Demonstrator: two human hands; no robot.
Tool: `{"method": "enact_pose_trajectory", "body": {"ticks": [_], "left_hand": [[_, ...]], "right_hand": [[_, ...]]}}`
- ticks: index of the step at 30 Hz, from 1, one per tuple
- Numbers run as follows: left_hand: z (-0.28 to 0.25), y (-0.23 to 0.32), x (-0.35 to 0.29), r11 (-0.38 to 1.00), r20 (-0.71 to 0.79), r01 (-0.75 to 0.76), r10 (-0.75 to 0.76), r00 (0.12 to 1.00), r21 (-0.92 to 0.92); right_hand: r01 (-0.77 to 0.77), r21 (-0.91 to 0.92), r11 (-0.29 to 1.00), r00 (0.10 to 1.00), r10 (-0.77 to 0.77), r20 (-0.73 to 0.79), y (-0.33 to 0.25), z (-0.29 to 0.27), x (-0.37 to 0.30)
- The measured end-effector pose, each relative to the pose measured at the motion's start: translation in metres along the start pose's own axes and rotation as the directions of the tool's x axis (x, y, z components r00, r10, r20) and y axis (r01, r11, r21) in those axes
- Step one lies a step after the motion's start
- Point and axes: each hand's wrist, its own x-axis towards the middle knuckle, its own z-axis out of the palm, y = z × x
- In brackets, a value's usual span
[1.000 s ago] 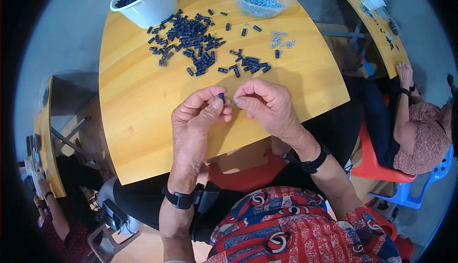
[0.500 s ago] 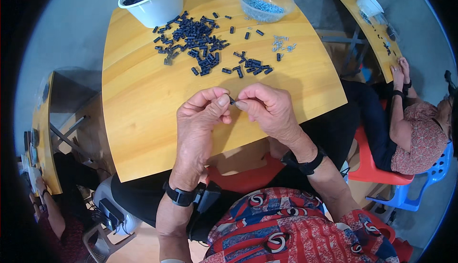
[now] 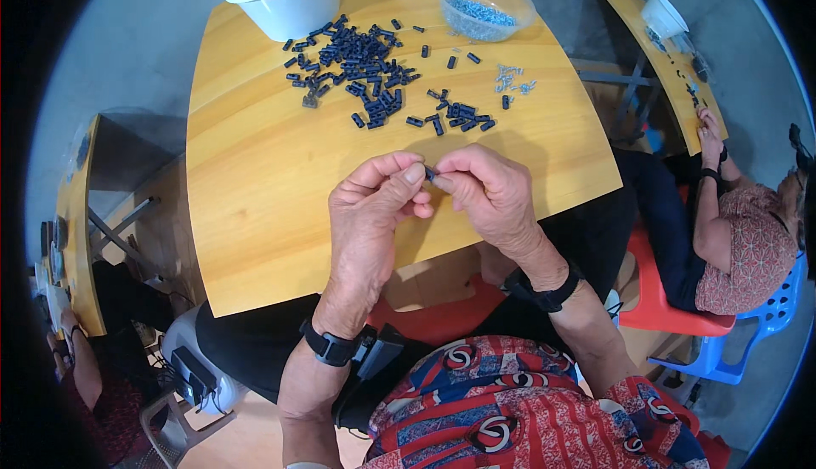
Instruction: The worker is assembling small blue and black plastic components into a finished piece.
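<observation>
Across the middle of my remote view, a yellow wooden table (image 3: 255, 222) is spreading out, with grey wall and floor lying beyond it. At its far side I am seeing a white tub (image 3: 297, 8) heaped with black pieces, and a clear bowl (image 3: 526, 17) holding small silvery-blue parts. Loose black pieces (image 3: 361, 59) are lying in a heap before the tub, a smaller cluster (image 3: 463, 117) is resting nearer the hands, and tiny silvery parts (image 3: 512, 80) are sitting to its right.

Above the table's near part, the left hand (image 3: 378, 201) is pinching a small dark piece (image 3: 430, 174) between thumb and forefinger. The right hand (image 3: 493, 194) is meeting it from the other side, thumb and forefinger pressed together at the piece's end; I am not managing to tell whether they are gripping it or something smaller. At the right, a co-worker (image 3: 752, 252) is sitting by another table (image 3: 625, 10).
</observation>
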Motion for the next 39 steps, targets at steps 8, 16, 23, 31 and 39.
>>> {"method": "enact_pose_trajectory", "body": {"ticks": [8,16,23,31,39], "left_hand": [[0.003,-0.003,0.001,0.997,-0.002,-0.043,0.043,0.999,0.057],[0.002,-0.001,0.000,0.991,0.003,-0.024,0.024,1.000,0.132],[0.000,0.002,0.002,0.956,0.073,0.027,-0.050,0.996,0.292],[-0.004,0.001,0.002,0.892,0.035,-0.015,-0.002,0.999,0.451],[-0.003,-0.001,0.001,0.786,0.081,-0.057,0.009,0.997,0.616]], "right_hand": [[0.047,-0.023,0.999,0.999,-0.047,-0.017,-0.001,-0.001,0.002],[0.052,-0.060,0.997,0.998,-0.053,-0.016,-0.003,-0.001,0.002],[0.043,-0.070,0.997,0.999,-0.042,0.005,-0.002,-0.003,0.001],[0.008,-0.005,1.000,1.000,-0.008,-0.011,-0.002,-0.001,0.001],[0.065,-0.046,0.997,0.997,-0.063,0.037,-0.002,-0.003,0.005]]}}
